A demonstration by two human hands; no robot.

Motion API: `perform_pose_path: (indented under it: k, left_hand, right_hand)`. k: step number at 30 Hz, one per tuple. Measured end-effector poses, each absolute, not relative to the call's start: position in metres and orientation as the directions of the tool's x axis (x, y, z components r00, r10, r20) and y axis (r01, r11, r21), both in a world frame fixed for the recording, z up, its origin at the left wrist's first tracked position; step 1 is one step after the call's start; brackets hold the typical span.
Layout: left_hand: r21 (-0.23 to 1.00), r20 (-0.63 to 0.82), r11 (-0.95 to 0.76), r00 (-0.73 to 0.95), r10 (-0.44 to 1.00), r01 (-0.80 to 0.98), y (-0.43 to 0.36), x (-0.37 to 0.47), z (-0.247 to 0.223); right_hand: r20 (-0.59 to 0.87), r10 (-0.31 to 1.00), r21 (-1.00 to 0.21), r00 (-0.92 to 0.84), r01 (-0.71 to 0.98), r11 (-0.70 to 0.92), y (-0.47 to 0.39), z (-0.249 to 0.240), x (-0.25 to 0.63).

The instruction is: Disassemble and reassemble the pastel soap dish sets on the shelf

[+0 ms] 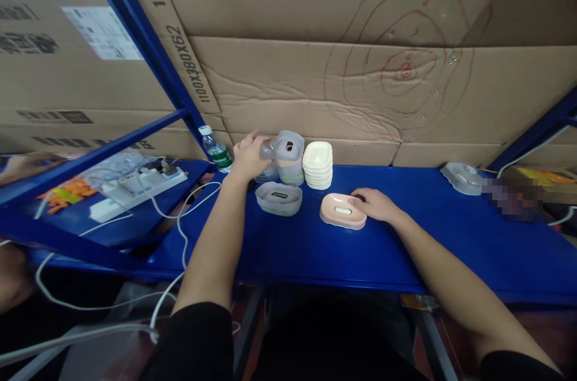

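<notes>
My left hand (249, 157) is closed around a clear plastic piece (268, 150) above a stack of similar clear pieces (267, 173). Right beside it stands a stack of grey, pink and green dishes (290, 158). A stack of cream dishes (318, 164) is next to that. In front lies a grey soap dish (279, 198) with a greenish base and a slot in its middle. My right hand (376, 205) grips the right edge of a pink soap dish (342, 211) resting on the table. A small dark thing near its fingers is too small to name.
A water bottle (216, 149) stands behind my left hand. White cables (183, 225) run over the blue table (288, 255) on the left, near a power strip (139, 192). A clear dish (463, 178) lies far right. Another person's hand (29, 164) shows at the left edge.
</notes>
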State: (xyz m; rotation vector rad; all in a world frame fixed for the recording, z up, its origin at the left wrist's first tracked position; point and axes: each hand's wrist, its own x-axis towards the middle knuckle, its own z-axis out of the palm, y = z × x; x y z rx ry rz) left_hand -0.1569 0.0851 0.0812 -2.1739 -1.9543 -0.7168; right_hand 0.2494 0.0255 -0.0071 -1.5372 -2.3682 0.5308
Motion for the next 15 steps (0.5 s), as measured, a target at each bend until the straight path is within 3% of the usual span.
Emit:
perform_pose_path:
  k: [9, 15]
  left_hand:
    - [0.277, 0.538, -0.172, -0.004, 0.843, 0.945, 0.076, -0.164, 0.098]
    - [0.375, 0.735, -0.177, -0.176, 0.655, 0.910, 0.069, -0.164, 0.101]
  right_hand:
    - [0.024, 0.916, -0.447, -0.401, 0.815, 0.369, 0.024, -0.005, 0.249]
    - [0.028, 0.913, -0.439, -0.406, 0.816, 0.376, 0.025, -0.006, 0.249]
